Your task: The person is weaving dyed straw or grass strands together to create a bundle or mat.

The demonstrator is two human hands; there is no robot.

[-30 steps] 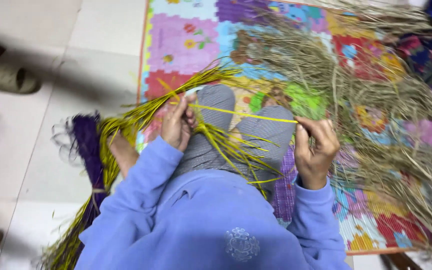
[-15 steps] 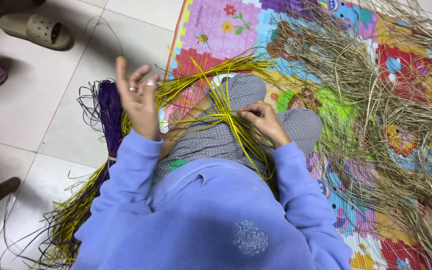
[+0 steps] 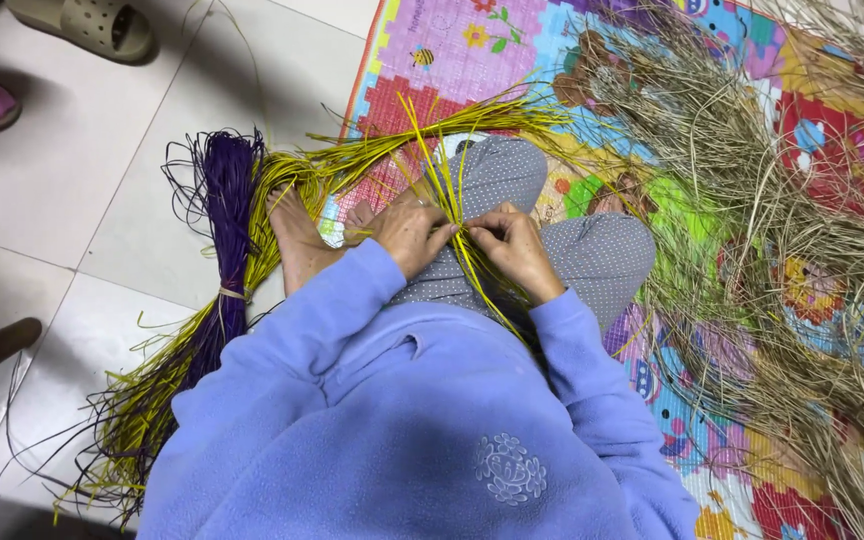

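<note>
Left hand (image 3: 410,232) and right hand (image 3: 515,247) pinched yellow straw strands (image 3: 449,195) together over the lap, fingers closed, near the play mat's (image 3: 432,60) left edge.

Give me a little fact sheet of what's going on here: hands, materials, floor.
Left hand: pinching yellow-green strands over the lap
Right hand: pinching the same strands, fingertips meeting the left hand's
Purple bundle: tied, lying on the tiled floor beside a yellow-green bundle
Dry straw pile: spread over the colourful play mat
Sandal: on the tiles, top left
</note>
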